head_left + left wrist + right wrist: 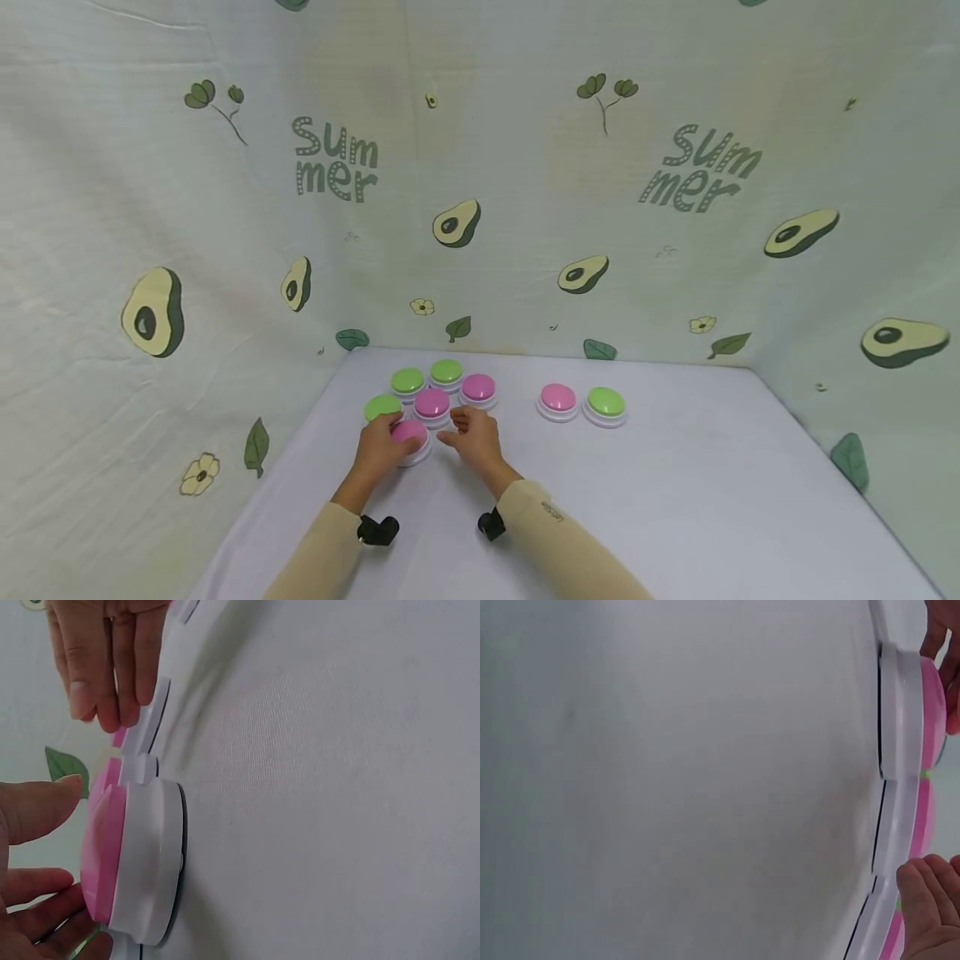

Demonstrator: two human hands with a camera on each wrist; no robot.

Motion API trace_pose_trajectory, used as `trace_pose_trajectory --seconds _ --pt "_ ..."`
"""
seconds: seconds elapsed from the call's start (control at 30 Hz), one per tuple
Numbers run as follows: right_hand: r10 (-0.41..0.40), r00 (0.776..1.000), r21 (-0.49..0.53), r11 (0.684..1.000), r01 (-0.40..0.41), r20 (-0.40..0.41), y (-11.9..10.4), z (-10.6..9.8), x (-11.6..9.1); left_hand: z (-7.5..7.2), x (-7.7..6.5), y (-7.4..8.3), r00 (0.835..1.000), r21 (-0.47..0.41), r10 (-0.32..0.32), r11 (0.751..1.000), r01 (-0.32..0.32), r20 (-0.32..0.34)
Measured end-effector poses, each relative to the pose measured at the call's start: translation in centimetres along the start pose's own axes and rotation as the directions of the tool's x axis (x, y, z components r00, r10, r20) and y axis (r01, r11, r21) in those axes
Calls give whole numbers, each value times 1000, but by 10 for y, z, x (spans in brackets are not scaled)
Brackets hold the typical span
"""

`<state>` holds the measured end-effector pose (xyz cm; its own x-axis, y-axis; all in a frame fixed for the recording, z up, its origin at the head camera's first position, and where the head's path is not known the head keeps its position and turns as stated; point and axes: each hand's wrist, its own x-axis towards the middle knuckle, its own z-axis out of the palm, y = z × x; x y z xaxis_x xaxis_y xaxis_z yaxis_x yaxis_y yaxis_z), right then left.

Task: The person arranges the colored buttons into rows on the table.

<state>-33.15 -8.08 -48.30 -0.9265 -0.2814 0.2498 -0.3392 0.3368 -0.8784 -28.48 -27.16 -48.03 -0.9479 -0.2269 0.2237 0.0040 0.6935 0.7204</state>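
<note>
My left hand (377,451) is spread over the nearest pink push button (409,433), which has a domed top and a round white base. In the left wrist view, the fingers lie along the side of this pink button (105,855), while the thumb stands a little off its dome. My right hand (477,439) hovers just right of the middle pink button (432,403), fingers fairly straight and holding nothing. Behind that sits another pink button (478,387). Alongside this pink row are three green buttons, at left (382,407), middle (408,381) and back (446,372).
Apart from the cluster, to the right, a pink button (558,398) and a green button (605,403) stand side by side. All are on a white-covered table (675,500). A cloth with avocado prints (525,167) hangs behind and along both sides.
</note>
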Motion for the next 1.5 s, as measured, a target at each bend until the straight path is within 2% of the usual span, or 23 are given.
trace_pose_trajectory --seconds 0.27,0.57,0.73,0.9,1.03,1.2,1.4,1.5 --pt "18 999 -41 999 -16 38 0 9 -3 -9 -2 -2 1000 21 0 1000 0 -5" --pt "38 992 -47 998 -32 122 1 21 -3 -7 -8 -20 999 -17 -30 999 30 12" --pt "39 985 -87 996 -24 168 -4 25 -1 -7 -9 -27 999 -73 -25 997 27 20" --pt "47 978 -139 990 -19 202 -11 28 1 -8 -8 -29 998 -123 -50 991 54 30" --pt "62 979 -188 982 -25 194 -16 30 2 -8 -9 -30 997 -132 -73 988 77 36" --pt "49 983 -226 974 -8 175 -18 33 2 -9 -9 -30 997 -120 -72 990 76 31" --pt "48 988 -258 966 -10 144 -21 35 2 -10 -3 -29 994 -55 -99 993 102 55" --pt "58 989 -272 962 -19 135 -21 36 4 -12 -1 -29 989 -41 -135 990 138 68"
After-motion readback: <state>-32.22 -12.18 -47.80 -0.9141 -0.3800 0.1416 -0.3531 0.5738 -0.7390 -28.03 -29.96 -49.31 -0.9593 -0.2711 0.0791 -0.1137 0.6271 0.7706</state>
